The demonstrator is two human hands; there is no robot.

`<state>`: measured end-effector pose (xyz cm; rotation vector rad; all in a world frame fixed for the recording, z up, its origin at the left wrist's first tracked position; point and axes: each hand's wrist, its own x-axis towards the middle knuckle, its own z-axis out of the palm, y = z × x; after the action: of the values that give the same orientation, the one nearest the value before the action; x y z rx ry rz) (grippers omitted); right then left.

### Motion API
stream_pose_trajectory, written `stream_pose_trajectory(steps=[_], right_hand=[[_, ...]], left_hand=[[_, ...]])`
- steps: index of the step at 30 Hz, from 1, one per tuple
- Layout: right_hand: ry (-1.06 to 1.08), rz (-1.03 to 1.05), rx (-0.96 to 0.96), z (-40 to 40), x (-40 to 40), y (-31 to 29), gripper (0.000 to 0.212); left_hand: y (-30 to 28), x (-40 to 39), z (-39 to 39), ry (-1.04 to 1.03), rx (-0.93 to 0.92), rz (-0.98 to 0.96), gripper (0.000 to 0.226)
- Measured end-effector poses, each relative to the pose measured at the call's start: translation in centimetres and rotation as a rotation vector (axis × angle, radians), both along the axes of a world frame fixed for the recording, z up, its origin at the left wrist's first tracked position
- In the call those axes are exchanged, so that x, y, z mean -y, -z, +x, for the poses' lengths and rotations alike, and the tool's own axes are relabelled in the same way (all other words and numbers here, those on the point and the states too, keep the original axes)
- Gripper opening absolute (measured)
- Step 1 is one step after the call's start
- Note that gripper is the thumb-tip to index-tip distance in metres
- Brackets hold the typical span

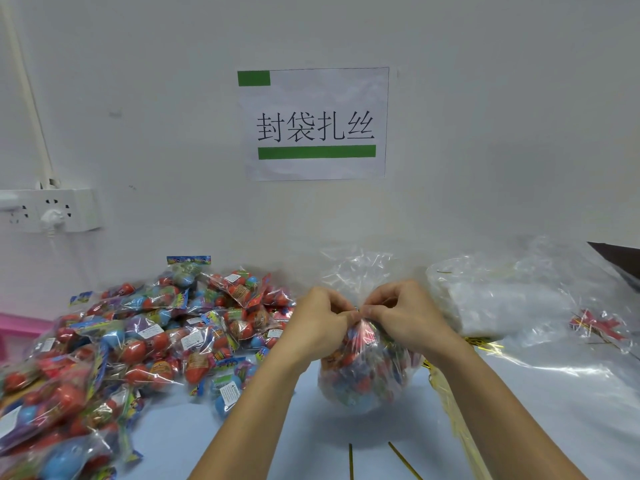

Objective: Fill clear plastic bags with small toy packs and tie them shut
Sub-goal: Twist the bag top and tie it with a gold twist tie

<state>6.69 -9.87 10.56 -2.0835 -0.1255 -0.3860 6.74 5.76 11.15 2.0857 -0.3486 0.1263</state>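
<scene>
A clear plastic bag stuffed with small toy packs stands on the pale blue table in the middle. Its gathered neck rises between my hands, with the loose top fanning out above them. My left hand pinches the neck from the left. My right hand pinches it from the right, fingertips almost meeting around a thin twist tie at the neck. A big heap of loose toy packs with red and blue pieces lies to the left.
Two gold twist ties lie near the front edge, with more gold ties right of the bag. A stack of empty clear bags sits at the back right. A wall socket and paper sign are behind.
</scene>
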Motion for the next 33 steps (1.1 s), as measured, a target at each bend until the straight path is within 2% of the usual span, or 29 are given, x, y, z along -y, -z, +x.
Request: stream_pose_trajectory(steps=[6, 11, 23, 26, 29, 33], right_hand=[[-0.03, -0.106, -0.005, -0.3, 0.0, 0.0, 0.035], [-0.055, -0.143, -0.008, -0.5, 0.0, -0.3, 0.039], [-0.056, 0.005, -0.025, -0.5, 0.3, -0.3, 0.042], [-0.053, 0.06, -0.034, -0.4, 0.5, -0.2, 0.036], [-0.049, 0.07, -0.021, -0.3, 0.5, -0.1, 0.035], [-0.009, 0.056, 0.007, -0.1, 0.2, 0.0, 0.037]], left_hand=[[-0.3, -0.4, 0.0, 0.036, 0.062, 0.16, 0.017], [-0.8, -0.6, -0.3, 0.038, 0.189, 0.309, 0.021], [-1.2, -0.2, -1.1, 0.056, 0.422, 0.404, 0.008], [-1.1, -0.1, -1.0, 0.033, 0.468, 0.368, 0.007], [-0.9, -0.2, -0.8, -0.006, 0.404, 0.249, 0.009], [-0.7, -0.1, -0.7, -0.031, 0.208, 0.155, 0.02]])
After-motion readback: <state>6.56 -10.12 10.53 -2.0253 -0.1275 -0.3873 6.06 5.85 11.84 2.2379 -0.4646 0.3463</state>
